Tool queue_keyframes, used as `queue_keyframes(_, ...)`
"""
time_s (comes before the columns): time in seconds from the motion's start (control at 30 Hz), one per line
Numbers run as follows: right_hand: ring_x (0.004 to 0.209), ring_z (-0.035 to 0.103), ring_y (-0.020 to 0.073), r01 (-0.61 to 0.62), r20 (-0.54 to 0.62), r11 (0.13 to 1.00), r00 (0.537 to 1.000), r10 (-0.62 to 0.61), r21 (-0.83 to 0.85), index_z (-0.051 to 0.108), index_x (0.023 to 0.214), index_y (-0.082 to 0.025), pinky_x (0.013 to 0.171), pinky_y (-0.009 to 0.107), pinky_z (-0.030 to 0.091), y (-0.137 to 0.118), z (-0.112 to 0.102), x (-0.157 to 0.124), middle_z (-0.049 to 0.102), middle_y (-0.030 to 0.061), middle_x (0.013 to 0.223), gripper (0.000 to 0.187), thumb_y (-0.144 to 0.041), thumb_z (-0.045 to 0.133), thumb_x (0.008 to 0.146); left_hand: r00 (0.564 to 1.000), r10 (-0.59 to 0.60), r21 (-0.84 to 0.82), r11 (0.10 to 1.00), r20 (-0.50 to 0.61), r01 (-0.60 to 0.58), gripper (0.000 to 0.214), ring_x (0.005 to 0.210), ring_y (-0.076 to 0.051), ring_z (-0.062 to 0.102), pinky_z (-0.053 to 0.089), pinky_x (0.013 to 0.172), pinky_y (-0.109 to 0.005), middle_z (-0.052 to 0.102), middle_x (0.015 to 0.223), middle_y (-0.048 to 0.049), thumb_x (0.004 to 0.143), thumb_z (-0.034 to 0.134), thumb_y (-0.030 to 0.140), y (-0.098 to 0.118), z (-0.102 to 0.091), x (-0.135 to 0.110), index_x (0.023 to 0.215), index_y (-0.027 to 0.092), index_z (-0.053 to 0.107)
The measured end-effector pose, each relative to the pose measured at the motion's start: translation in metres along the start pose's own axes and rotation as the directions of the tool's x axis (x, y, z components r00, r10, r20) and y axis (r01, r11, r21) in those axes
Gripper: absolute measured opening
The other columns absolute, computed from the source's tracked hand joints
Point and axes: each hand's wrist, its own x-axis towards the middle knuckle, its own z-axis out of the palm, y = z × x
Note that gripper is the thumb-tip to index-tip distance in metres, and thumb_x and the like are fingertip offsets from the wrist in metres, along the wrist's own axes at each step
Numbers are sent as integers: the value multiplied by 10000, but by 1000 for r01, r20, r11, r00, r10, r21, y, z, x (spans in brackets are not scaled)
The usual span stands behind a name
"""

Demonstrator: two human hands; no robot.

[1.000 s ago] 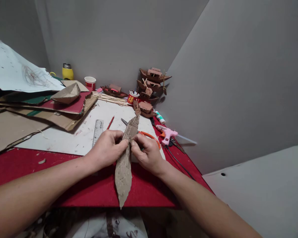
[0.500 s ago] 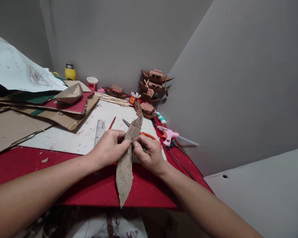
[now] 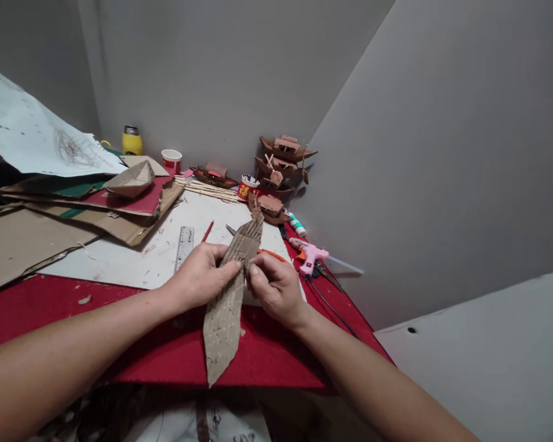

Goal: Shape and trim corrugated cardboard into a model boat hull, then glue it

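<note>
Both my hands hold a long pointed strip of corrugated cardboard (image 3: 225, 313) upright over the red table (image 3: 50, 304). My left hand (image 3: 198, 276) pinches the strip's left edge near its middle, fingers closed on it. From the other side, my right hand (image 3: 276, 287) grips the right edge, thumb and fingers pressed on the cardboard. The strip's lower point hangs past the table's near edge; its upper end reaches toward the scissors (image 3: 271, 253).
A white sheet (image 3: 133, 258) carries a metal ruler (image 3: 183, 245) and a red pencil (image 3: 207, 231). A pink glue gun (image 3: 311, 256) lies right. Cardboard boat models (image 3: 281, 166) stack at the back corner, near cups and a yellow flask (image 3: 131, 140). Cardboard sheets (image 3: 37, 227) pile up left.
The strip's lower point has swung a little to the left and the strip now tilts more. Both hands keep their grip at about the same spot.
</note>
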Motion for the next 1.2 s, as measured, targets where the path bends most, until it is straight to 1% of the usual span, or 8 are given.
queue_keyframes(0.23, 476, 485, 111, 341, -6, 926, 939, -345, 160, 490, 792, -218, 488, 240, 411, -11, -7, -10, 512, -23, 581, 121, -107, 451, 825, 973, -100, -102, 992, -207, 80, 171, 525, -124, 554, 430, 501, -228, 646, 647, -8, 694, 636, 287, -10, -23, 17, 740, 122, 631)
queue_keyframes(0.3, 502, 520, 124, 474, 136, 860, 855, -501, 189, 495, 815, -223, 511, 244, 432, -19, -4, -13, 542, -17, 580, 130, -100, 456, 805, 978, -128, -162, 982, -162, 102, 231, 535, -127, 565, 434, 515, -233, 655, 657, -13, 694, 662, 339, -9, -27, 19, 767, 123, 626)
queue_keyframes(0.4, 558, 584, 143, 636, 368, 749, 662, -654, 186, 531, 976, -192, 528, 253, 457, -28, 2, -16, 637, 21, 662, 183, -163, 444, 817, 983, -168, -205, 967, -74, 150, 244, 539, -127, 568, 431, 537, -235, 655, 645, -7, 711, 658, 365, -6, -26, 18, 774, 134, 617)
queue_keyframes(0.47, 561, 601, 151, 684, 410, 705, 598, -689, 186, 528, 1052, -168, 507, 260, 458, -30, 4, -17, 656, 38, 696, 249, -222, 414, 837, 981, -186, -195, 965, -50, 173, 202, 515, -114, 547, 411, 530, -224, 635, 607, 12, 735, 632, 343, -5, -24, 17, 743, 143, 609)
queue_keyframes(0.53, 563, 611, 150, 660, 357, 730, 648, -673, 178, 530, 1034, -179, 520, 253, 470, -26, 1, -14, 658, 38, 688, 244, -214, 384, 842, 982, -187, -179, 967, -23, 180, 172, 496, -102, 521, 388, 515, -214, 617, 589, 26, 752, 615, 320, -4, -22, 17, 737, 148, 609)
queue_keyframes(0.7, 545, 585, 132, 408, 193, 901, 882, -431, 146, 559, 862, -199, 546, 238, 468, -15, -16, -4, 627, 24, 632, 184, -143, 386, 840, 976, -199, -160, 964, 91, 212, 183, 515, -99, 520, 386, 531, -215, 627, 622, 21, 757, 634, 325, -6, -21, 15, 784, 144, 620)
queue_keyframes(1.0, 536, 520, 103, 100, -70, 993, 992, -104, -65, 580, 770, -180, 522, 221, 427, 1, -12, 5, 583, -4, 632, 96, -206, 531, 849, 968, -186, -140, 968, 169, 210, 236, 540, -95, 527, 365, 503, -190, 664, 716, -19, 762, 634, 331, -3, -17, 11, 882, 132, 670)
queue_keyframes(1.2, 581, 549, 118, 45, -52, 988, 997, -53, -148, 607, 779, -173, 548, 234, 437, 9, -10, 8, 620, 14, 664, 95, -205, 545, 843, 978, -149, -105, 981, 145, 165, 182, 469, -70, 449, 343, 483, -183, 615, 606, 19, 765, 612, 288, -1, -15, 11, 826, 135, 691)
